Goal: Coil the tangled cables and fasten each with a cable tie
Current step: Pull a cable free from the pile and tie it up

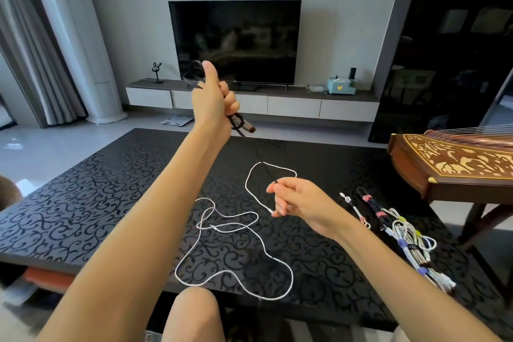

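My left hand [213, 100] is raised above the far side of the black patterned table [83, 203], thumb up, shut on a partly coiled black cable [240, 123] whose plug end sticks out below the fist. A thin black strand runs from there down to my right hand [294, 197], which pinches it between thumb and fingers just above the table. A white cable [230, 230] lies loose in wide loops on the table under and in front of both hands.
At the table's right side lie several bundled cables [410, 241] fastened with coloured ties, and a thin tie strip [354, 207]. A wooden zither [458, 164] stands at the far right. My knee [194, 311] is at the near edge. A television [236, 41] is behind.
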`<state>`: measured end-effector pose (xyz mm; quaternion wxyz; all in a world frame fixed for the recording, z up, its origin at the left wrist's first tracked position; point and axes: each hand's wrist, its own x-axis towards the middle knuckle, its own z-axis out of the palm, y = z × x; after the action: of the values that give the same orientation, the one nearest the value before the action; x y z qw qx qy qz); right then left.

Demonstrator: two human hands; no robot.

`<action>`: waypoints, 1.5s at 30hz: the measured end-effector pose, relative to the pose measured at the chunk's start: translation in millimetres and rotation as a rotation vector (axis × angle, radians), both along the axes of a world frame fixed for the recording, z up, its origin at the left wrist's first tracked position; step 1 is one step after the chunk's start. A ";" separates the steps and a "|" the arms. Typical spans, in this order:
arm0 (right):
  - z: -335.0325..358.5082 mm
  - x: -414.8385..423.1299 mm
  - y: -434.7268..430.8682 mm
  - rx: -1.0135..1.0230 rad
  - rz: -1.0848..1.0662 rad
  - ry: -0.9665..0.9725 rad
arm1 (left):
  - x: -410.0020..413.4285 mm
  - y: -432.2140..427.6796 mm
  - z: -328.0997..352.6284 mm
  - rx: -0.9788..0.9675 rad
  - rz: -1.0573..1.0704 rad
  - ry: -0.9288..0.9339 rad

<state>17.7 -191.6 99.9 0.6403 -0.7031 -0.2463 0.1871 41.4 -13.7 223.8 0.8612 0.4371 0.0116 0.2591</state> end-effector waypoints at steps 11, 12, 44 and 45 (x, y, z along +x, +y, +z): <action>16.7 23.2 -19.4 -0.197 -0.352 -0.447 | 3.3 11.5 -45.1 1.199 0.121 0.319; 25.7 25.1 -15.0 -0.184 -0.354 -0.491 | 3.2 6.6 -53.0 1.055 -0.053 0.338; 27.5 12.9 43.5 -0.128 -0.460 -0.183 | -13.7 -32.6 -97.8 0.541 -0.526 0.268; 27.9 11.4 42.4 -0.122 -0.448 -0.174 | -14.5 -35.2 -97.8 0.534 -0.508 0.274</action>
<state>29.0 -149.2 127.9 0.5985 -0.7909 -0.1270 -0.0062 26.9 -48.9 126.0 0.7445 0.6651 -0.0498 -0.0291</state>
